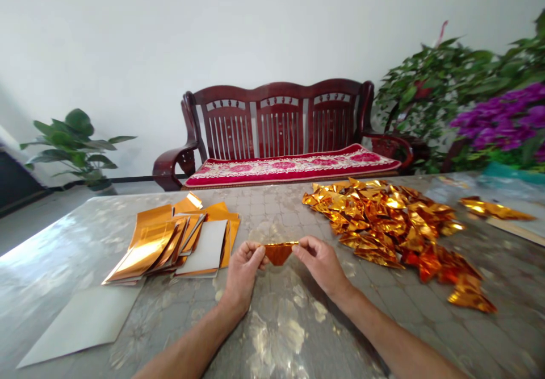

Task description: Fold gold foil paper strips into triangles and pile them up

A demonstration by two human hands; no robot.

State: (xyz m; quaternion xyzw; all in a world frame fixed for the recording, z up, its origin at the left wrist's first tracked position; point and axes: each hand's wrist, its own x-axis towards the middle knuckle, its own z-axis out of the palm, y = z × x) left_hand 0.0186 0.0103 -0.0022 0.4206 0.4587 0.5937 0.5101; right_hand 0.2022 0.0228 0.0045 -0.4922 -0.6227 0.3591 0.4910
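Between my two hands is a small piece of folded gold foil paper [280, 254], its top edge straight and its lower part narrowing downward. My left hand [246, 265] pinches its left end between thumb and fingers. At the opposite end, my right hand [318, 262] grips the corner the same way. To the left lies a loose stack of gold foil sheets [155, 237], some turned with the pale backing up. On the right a heap of folded gold foil pieces [378, 214] spreads over the table.
The table [272, 322] has a patterned, shiny cover. A pale sheet [85, 322] lies at front left. Far right are a single folded foil piece [496, 208] and clear plastic [455, 184]. Behind stand a wooden bench [279, 120], a potted plant [79, 146] and purple flowers [502, 120].
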